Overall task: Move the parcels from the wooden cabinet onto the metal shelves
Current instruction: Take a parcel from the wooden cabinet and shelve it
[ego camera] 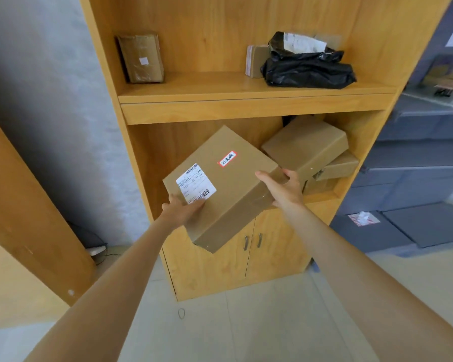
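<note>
A large cardboard box (228,184) with a white shipping label and a red-edged sticker sticks out tilted from the lower shelf of the wooden cabinet (246,111). My left hand (182,211) grips its near left corner by the label. My right hand (283,188) grips its right edge, thumb on top. Behind it, two more cardboard boxes (306,147) lie stacked at the right of the same shelf. On the upper shelf stand a small brown parcel (141,57) at the left and a black plastic bag parcel (307,66) with a small box (256,61) at the right.
Two closed cabinet doors with metal handles (251,241) sit below the box. Grey metal shelves (416,178) stand to the right of the cabinet. A wooden panel (24,205) leans at the left. A rubber band (181,313) lies on the tiled floor.
</note>
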The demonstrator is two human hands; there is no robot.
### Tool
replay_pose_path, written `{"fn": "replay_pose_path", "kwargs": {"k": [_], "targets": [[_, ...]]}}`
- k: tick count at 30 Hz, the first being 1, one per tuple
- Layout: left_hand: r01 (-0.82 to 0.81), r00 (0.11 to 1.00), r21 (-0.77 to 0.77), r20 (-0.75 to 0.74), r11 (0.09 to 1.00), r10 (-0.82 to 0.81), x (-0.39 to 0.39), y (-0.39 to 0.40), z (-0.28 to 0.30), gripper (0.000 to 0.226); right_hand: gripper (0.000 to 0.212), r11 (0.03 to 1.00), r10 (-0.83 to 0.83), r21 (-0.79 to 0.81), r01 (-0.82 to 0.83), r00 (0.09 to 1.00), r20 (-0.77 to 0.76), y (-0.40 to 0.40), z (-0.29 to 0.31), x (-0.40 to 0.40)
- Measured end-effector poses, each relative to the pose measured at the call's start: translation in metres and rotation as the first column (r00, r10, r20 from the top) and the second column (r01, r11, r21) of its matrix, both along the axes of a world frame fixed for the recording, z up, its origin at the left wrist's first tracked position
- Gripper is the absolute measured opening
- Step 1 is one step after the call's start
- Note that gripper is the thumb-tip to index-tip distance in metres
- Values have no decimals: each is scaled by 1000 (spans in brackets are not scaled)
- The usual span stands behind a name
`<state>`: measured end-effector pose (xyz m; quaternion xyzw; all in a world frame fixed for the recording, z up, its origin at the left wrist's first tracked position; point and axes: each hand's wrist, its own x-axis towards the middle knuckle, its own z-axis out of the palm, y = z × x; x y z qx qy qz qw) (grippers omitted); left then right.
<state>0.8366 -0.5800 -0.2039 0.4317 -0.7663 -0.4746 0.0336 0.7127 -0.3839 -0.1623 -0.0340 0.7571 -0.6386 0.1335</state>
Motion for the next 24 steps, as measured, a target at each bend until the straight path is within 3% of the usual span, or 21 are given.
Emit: {"fn": "replay_pose_path", "kwargs": {"k": [4, 8, 14, 17, 20, 24], "targets": [[-78, 959, 437, -212, 896, 188, 26, 30, 0, 82, 82, 993, -40, -112, 48, 996, 76, 29, 1, 23], [0, 930, 582, -300, 813, 214, 38, 56, 9, 80, 69, 978, -50, -198, 73, 992, 120, 62, 11, 38], [48, 898, 507, -400, 861, 185, 27, 96, 40, 78, 76, 984, 29, -176, -6, 991, 130, 117, 35, 38], [79, 877, 442, -457, 894, 148, 14, 116, 56, 78, 73, 995, 32, -96, -26, 998, 57, 151, 42, 22], [126, 854, 360, -514, 924, 84, -6, 142, 77, 79, 77, 993, 13, -113, -17, 999, -33, 191, 58, -1], [225, 838, 271, -543, 936, -44, -52, 194, 98, 72, 78, 990, 110, -83, -116, 991, -71, 252, 74, -35]]}}
